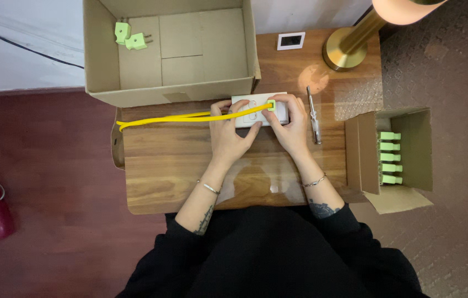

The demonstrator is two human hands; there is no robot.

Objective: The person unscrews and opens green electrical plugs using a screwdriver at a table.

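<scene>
White socket strip [260, 110] lies on the wooden table [178, 165], near its far edge. Green plug [271, 105] sits in strip, yellow cord [173, 117] running left. Right hand [292, 129] pinches plug, fingers closed on it. Left hand [229, 135] clamps strip's left end, thumb under. Screwdriver [313, 113] just right of hands. Big box [170, 49] behind holds two green plugs [130, 34]. Small box [394, 157] at right holds a row of plugs. Brass lamp base [347, 47] far right.

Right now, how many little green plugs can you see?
8. Two lie in the big cardboard box, at and. Five stand in the small box, topmost. One sits under the right hand, at. More may be hidden.
</scene>
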